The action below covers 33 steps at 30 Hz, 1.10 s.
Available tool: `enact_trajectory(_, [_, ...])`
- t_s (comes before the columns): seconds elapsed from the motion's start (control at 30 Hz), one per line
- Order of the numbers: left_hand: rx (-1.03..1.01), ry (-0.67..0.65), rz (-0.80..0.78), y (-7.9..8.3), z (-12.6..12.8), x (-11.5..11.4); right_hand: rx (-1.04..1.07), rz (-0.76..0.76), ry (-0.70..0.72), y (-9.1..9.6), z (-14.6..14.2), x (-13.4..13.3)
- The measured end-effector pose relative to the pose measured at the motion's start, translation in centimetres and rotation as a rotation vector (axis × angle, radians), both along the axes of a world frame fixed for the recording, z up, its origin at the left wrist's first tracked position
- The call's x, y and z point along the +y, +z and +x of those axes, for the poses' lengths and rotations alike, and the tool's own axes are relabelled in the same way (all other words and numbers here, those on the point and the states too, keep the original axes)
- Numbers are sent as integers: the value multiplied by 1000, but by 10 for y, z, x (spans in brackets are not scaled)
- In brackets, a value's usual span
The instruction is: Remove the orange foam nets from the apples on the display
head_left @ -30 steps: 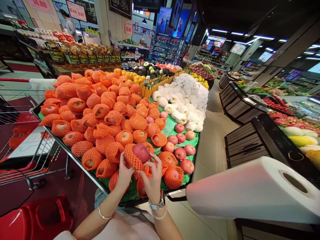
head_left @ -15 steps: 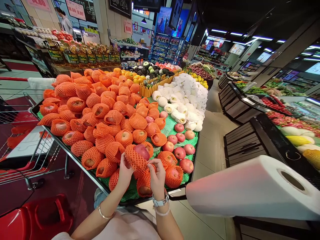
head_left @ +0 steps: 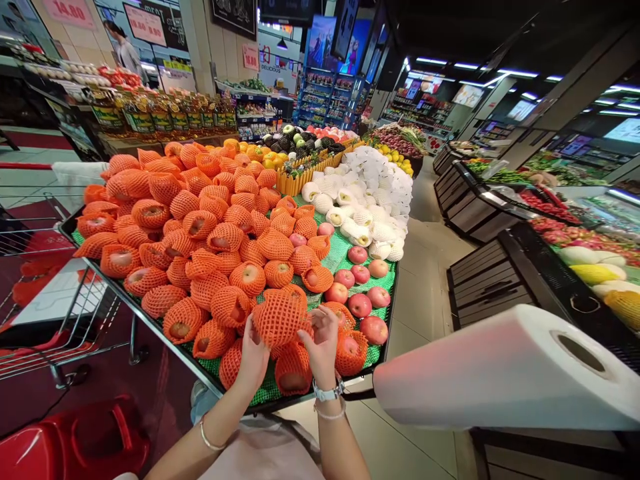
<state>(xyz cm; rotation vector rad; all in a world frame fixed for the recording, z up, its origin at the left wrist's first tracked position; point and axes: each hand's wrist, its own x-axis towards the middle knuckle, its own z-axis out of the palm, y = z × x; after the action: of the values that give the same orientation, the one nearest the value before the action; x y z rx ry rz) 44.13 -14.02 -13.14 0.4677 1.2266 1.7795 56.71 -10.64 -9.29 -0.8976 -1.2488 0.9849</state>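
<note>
A supermarket produce hall is shown, with dark chilled cases (head_left: 500,267) along the right, shelved aisles (head_left: 325,100) at the back and price signs (head_left: 145,23) on the left wall. A person (head_left: 123,50) is seen far off at upper left. In the right foreground a roll of plastic bags (head_left: 510,370) is mounted; at left a wire trolley (head_left: 55,320) and a red basket (head_left: 75,440) are placed.

The centre is filled by a sloping display table (head_left: 150,320) lined with green matting (head_left: 345,250). On it, apples in orange foam nets (head_left: 200,220) are heaped, white-netted pears (head_left: 370,193) lie behind them, and bare red apples (head_left: 360,293) lie at the near right.

At the near edge, a netted apple (head_left: 280,317) is held just above the heap, between both hands. The left hand (head_left: 254,357) is cupped under its left side; the right hand (head_left: 323,347) is closed on the net at the right, fingers (head_left: 320,320) pinching the mesh.

Risks are judged as follows. The net could be torn, or slipped off the fruit, if the mesh is pulled unevenly. Because the surface slopes toward the person, neighbouring fruit could be nudged by a wrist and sent rolling over the front rim to the floor, where bruising would follow.
</note>
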Motion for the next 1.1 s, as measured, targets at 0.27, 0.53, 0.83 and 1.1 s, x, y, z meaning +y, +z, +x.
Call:
enact_trajectory(0.27, [18,136,38,15,3,3,138,-58,-200,-4,-17,-18])
enact_trajectory(0.53, [346,58,14,7,13,-10,350,-386,285,-2,-44,-28])
enact_trajectory(0.83, [1044,405,428,-3,-4,-3,524,-449,303,2,-14,-19])
enact_trajectory(1.1, [1204,178,577,9,-17,2,512,-499,430,0,-18,-29])
